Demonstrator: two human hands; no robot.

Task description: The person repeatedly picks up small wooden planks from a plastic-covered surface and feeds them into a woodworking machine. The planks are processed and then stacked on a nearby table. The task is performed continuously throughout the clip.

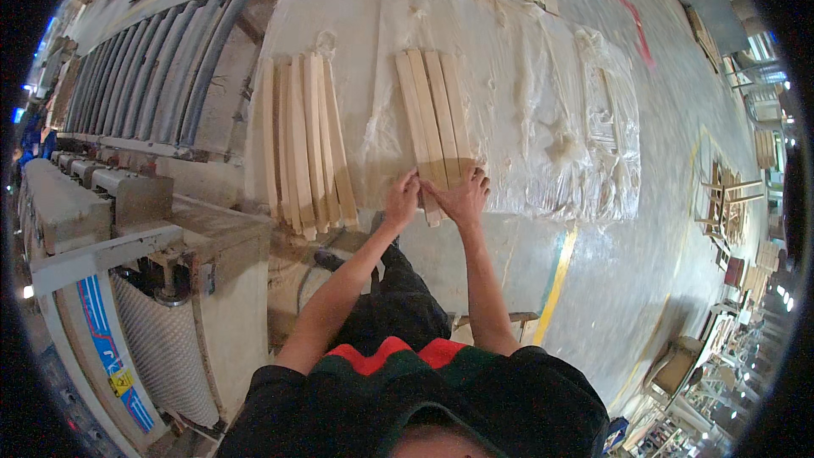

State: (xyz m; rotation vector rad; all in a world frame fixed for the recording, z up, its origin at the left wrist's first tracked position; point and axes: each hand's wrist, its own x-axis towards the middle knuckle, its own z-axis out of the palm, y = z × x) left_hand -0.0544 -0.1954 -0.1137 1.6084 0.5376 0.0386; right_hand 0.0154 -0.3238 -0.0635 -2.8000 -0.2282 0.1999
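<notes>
A small group of pale wooden strips (434,110) lies side by side on a plastic-wrapped stack (373,59), pointing away from me. My right hand (460,197) spans the near ends of these strips, thumb at their left edge and fingers curled at their right. Close beside it, my left hand (402,198) has its fingers bent together against the left side of the same strips. Its fingertips are partly hidden. A larger group of wooden strips (307,136) rests to the left, with uneven near ends overhanging the stack's front edge.
At the left stands a roller conveyor (153,68). Nearer to me is a machine (229,288) with a textured roller (165,348). Loose clear plastic (564,144) bunches on the stack's right side. Yellow floor lines (555,288) run to the right, with wooden racks (729,199) beyond.
</notes>
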